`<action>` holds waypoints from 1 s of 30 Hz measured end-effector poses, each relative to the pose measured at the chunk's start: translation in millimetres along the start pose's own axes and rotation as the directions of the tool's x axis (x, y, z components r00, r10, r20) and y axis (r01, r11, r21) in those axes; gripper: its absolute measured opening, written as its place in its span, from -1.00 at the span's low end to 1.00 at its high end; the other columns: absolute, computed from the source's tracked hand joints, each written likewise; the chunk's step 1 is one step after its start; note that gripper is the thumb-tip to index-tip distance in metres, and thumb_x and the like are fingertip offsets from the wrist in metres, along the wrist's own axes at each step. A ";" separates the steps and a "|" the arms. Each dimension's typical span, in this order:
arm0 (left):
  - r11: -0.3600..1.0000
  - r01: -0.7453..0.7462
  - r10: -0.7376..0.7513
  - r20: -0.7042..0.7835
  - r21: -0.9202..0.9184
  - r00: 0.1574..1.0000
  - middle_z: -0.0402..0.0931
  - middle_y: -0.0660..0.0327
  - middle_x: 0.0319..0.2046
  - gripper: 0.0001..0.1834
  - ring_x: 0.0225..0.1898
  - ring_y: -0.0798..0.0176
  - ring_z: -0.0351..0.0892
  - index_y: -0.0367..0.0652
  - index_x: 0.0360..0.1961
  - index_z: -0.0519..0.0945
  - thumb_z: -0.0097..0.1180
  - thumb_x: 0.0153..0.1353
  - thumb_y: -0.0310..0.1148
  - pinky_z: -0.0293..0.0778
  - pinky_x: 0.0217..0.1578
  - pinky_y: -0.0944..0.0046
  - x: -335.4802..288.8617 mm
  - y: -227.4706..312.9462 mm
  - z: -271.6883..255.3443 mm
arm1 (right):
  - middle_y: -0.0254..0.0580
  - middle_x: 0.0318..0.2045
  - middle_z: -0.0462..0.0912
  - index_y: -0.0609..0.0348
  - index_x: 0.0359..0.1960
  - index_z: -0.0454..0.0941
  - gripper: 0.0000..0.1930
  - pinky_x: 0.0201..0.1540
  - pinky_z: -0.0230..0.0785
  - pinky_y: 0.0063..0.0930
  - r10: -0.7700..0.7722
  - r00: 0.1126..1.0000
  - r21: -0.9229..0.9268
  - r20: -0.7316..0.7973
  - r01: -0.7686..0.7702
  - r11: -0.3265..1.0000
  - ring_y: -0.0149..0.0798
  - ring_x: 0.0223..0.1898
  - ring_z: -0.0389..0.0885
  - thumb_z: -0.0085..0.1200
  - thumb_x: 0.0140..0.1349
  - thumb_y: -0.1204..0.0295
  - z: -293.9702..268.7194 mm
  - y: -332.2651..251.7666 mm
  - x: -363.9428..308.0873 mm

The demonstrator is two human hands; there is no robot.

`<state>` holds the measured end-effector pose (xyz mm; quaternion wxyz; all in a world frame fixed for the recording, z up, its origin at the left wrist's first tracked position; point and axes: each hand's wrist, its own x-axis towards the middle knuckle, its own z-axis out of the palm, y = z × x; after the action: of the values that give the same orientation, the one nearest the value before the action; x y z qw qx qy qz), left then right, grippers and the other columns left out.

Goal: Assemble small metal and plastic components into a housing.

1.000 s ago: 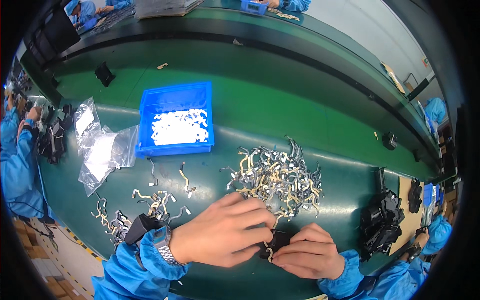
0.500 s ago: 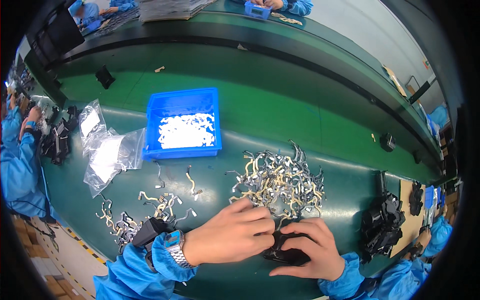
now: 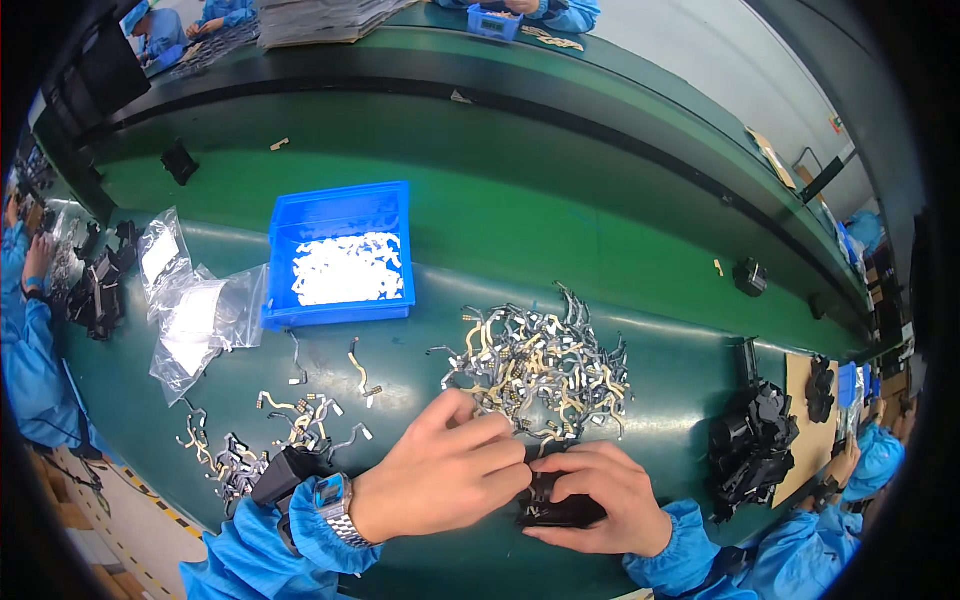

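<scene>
A dark, glossy black plastic part lies low over the bench near me. My right hand is wrapped round it from the right, with the thumb along its near side. My left hand is closed, its fingertips pinched together at the part's left end; whatever is between them is hidden. Just beyond both hands spreads a heap of short cables, grey and tan with small white connectors. A smaller scatter of the same cables lies left of my left wrist.
A blue bin holding small white pieces stands beyond the left cables, beside clear plastic bags. Black plastic parts are piled at right by a cardboard sheet. A black block sits by my left forearm. Co-workers sit on both sides.
The whole scene has shifted slightly left in view. Both hands stay on the black part, which now shows more of its top face between them.
</scene>
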<state>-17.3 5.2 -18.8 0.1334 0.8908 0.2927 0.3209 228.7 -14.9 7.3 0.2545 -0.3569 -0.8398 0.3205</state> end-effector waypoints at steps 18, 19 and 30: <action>0.995 0.031 -0.032 0.005 0.100 0.999 0.32 0.37 -0.47 -0.88 -0.27 0.30 0.43 0.00 -0.51 0.53 0.25 -0.02 -0.31 0.28 -0.19 0.17 -1.9 0.9 2.9 | -0.18 0.18 0.69 0.07 -0.22 0.58 -0.61 0.16 0.51 -0.17 0.010 0.999 -0.037 0.050 -0.008 0.999 0.00 0.11 0.61 0.57 -0.02 0.39 1.9 5.9 -2.1; 0.996 0.022 -0.026 0.051 0.081 0.998 0.35 0.40 -0.48 -0.84 -0.28 0.32 0.45 0.03 -0.52 0.54 0.33 -0.01 -0.31 0.28 -0.18 0.18 -2.3 -0.3 1.0 | -0.19 0.18 0.68 0.06 -0.23 0.57 -0.61 0.15 0.51 -0.17 0.001 0.999 -0.033 0.036 0.001 0.999 0.00 0.10 0.60 0.57 -0.02 0.39 2.9 6.2 -2.7; 0.995 0.087 -0.089 0.057 0.040 0.994 0.37 0.38 -0.47 -0.90 -0.22 0.30 0.45 0.00 -0.48 0.56 0.28 0.03 -0.33 0.28 -0.14 0.17 -2.7 2.3 0.5 | -0.25 0.22 0.65 0.01 -0.25 0.55 -0.63 0.08 0.46 -0.18 -0.035 0.998 -0.093 0.045 0.039 0.995 -0.02 0.09 0.57 0.55 0.00 0.37 5.7 8.6 -4.5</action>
<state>-17.7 1.7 -19.5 0.1390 0.8885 0.3335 0.2828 231.5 -15.7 -3.6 0.2252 -0.3457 -0.8657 0.2835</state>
